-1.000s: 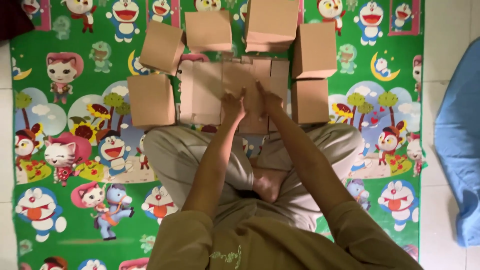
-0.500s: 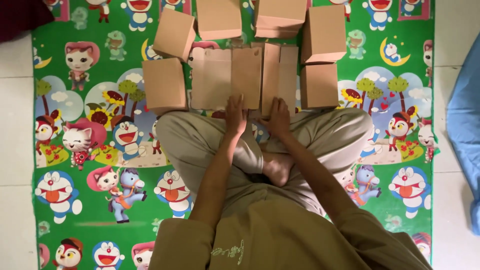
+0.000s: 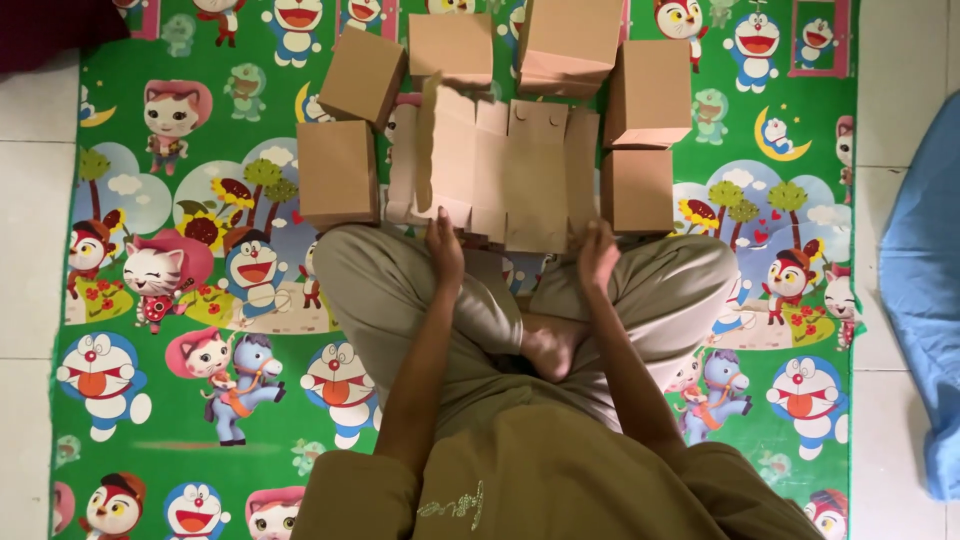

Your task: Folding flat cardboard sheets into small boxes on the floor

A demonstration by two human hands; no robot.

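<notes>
I sit cross-legged on a green cartoon play mat (image 3: 200,330). A flat, unfolded brown cardboard box blank (image 3: 510,170) is held up in front of my knees, its left panel bent upward. My left hand (image 3: 443,245) grips its lower left edge. My right hand (image 3: 598,250), slightly blurred, holds its lower right corner. Folded brown boxes ring the blank: one on the left (image 3: 338,172), one tilted behind that (image 3: 362,75), and one on the right (image 3: 637,190).
More folded boxes stand at the back (image 3: 452,45), (image 3: 570,40) and back right (image 3: 650,90). White floor tiles (image 3: 25,200) border the mat. A blue cloth (image 3: 925,280) lies at the right edge, a dark red cloth (image 3: 40,25) at top left.
My hands have spread apart along the blank's near edge. The blank has opened wider and its left panel has lifted.
</notes>
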